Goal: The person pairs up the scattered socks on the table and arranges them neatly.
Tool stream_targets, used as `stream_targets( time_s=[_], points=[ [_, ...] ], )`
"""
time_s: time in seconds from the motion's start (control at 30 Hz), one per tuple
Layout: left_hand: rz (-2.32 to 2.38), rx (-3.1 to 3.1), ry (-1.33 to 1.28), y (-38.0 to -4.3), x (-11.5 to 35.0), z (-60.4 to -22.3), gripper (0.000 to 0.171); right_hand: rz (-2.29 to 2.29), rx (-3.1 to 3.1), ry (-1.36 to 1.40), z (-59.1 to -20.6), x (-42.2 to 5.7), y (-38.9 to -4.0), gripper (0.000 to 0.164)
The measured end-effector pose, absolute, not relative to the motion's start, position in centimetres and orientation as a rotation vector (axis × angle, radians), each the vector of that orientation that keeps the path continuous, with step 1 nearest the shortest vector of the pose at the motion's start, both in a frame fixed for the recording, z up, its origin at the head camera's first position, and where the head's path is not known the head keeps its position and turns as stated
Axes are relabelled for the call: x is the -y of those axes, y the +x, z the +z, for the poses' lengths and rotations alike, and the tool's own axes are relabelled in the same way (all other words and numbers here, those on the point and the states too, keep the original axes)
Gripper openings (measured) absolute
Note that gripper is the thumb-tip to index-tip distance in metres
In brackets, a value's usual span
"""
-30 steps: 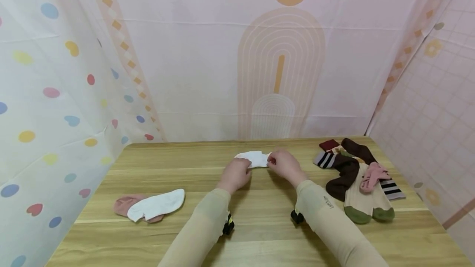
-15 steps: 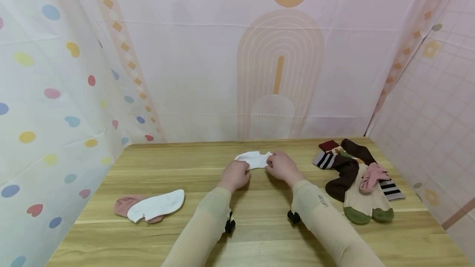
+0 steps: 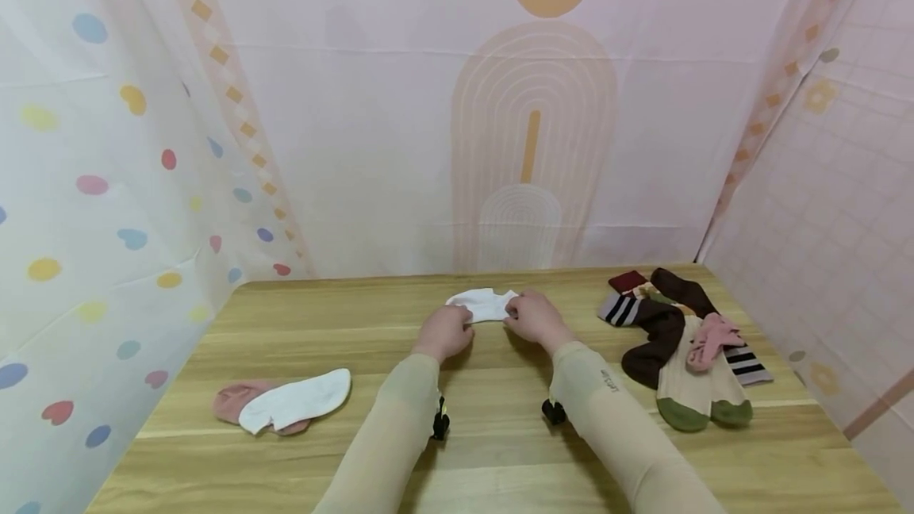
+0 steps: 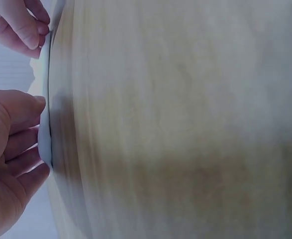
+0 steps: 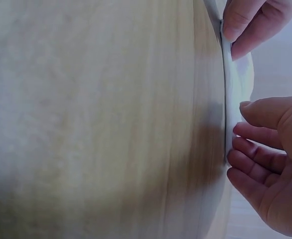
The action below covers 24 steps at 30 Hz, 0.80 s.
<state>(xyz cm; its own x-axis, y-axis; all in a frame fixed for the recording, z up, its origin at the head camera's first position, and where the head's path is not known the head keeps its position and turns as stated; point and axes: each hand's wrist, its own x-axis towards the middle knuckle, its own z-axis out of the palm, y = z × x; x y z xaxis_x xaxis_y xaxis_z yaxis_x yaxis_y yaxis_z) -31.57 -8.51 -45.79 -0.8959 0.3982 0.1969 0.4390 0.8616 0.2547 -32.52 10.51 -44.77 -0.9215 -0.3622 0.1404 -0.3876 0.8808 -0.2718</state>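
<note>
One white sock (image 3: pixel 489 304), long axis crosswise, toe leftward, left hand (image 3: pixel 441 332) and right hand (image 3: pixel 537 317), fingers (image 4: pixel 22 143) pinching it

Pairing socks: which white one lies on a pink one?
The white fabric ankle sock at left, over a pink sock; the left hand and right hand hold the other white sock.

I've got both sleeved arms reaching in from the near side of the white sock (image 3: pixel 489 305), left forearm (image 3: pixel 389 427) and right forearm (image 3: pixel 628 427) angled inward toward it. Left hand (image 3: pixel 441 333) at the sock's left part, fingers bent, thumb and fingertips gripping its near edge. Right hand (image 3: pixel 537 317) at the sock's right end, fingers curled, pinching it. Backs of both hands up, hands apart, wrists nearer me than the sock.
</note>
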Motion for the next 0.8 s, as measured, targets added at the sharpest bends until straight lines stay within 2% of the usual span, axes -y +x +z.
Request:
stream_targets(
  time_s=[0.3, 0.6, 0.8],
  points=[
    [-0.479, 2.942, -0.633, -32.2, 9.0, -45.8, 0.026, 0.481, 2.982, 0.550, -45.1, -10.4, -33.1, 0.014],
    [-0.498, 2.953, -0.641, -32.6, 9.2, -46.1, 0.024, 0.531, 3.028, 0.514, -45.3, -10.3, -33.4, 0.020],
    [-0.542, 2.916, -0.660, -32.6, 9.1, -45.9, 0.022, 0.511, 2.975, 0.546, -45.3, -10.5, -33.3, 0.010]
  ],
)
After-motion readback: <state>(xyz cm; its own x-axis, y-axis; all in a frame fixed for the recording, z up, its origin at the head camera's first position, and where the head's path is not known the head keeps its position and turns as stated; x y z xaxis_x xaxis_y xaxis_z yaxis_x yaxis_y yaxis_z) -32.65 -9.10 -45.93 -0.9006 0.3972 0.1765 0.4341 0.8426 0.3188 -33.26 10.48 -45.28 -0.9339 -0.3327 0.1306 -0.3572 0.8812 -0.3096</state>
